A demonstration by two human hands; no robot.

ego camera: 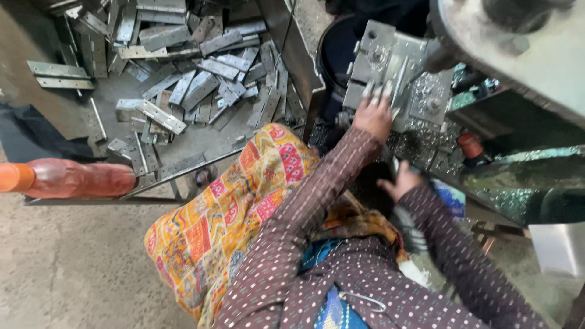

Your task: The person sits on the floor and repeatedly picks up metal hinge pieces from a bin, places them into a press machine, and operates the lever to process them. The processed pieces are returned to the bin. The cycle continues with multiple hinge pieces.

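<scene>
**Fingers spread on grey metal fixture**

Fingers of the left hand (373,113) are laid open and flat against a grey, bolted steel fixture block (390,67) of a machine; nothing is seen clasped in them. The block looks dull, scuffed and square-edged, with silvery metal shavings (420,143) strewn just below the fingertips. The right hand (402,181) is held lower, nearer the body, half open; whether anything is gripped cannot be told, since its palm is turned away and shadowed. Well to the left of both hands, flat grey steel hinge plates (183,79) are heaped in a metal tray (292,49). The machine's upper part is cut off by the frame.
</scene>
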